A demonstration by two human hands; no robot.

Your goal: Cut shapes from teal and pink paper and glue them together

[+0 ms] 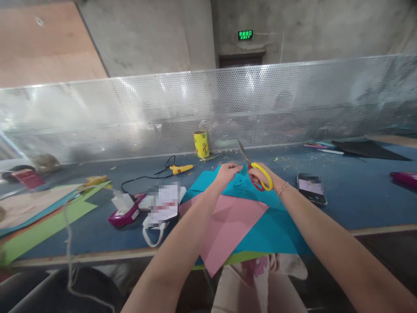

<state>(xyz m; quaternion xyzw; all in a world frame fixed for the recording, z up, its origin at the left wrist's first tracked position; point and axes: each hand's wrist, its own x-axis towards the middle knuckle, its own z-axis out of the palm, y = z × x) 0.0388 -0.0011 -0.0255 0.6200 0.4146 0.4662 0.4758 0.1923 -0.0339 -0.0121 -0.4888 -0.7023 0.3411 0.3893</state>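
Scissors with yellow and red handles are in my right hand, closed around them; the blades point up and away, raised above the paper. My left hand is beside it with the fingertips pinched on a small piece of blue paper. Below both hands lie blue paper sheets, with a pink sheet on top of them. The pink sheet's corner hangs over the table's front edge. A strip of green paper shows under the stack.
Left of the paper are phones, a purple power strip with a white plug, and a yellow glue gun. A yellow can stands by the perforated metal screen. Another phone lies to the right, near black paper.
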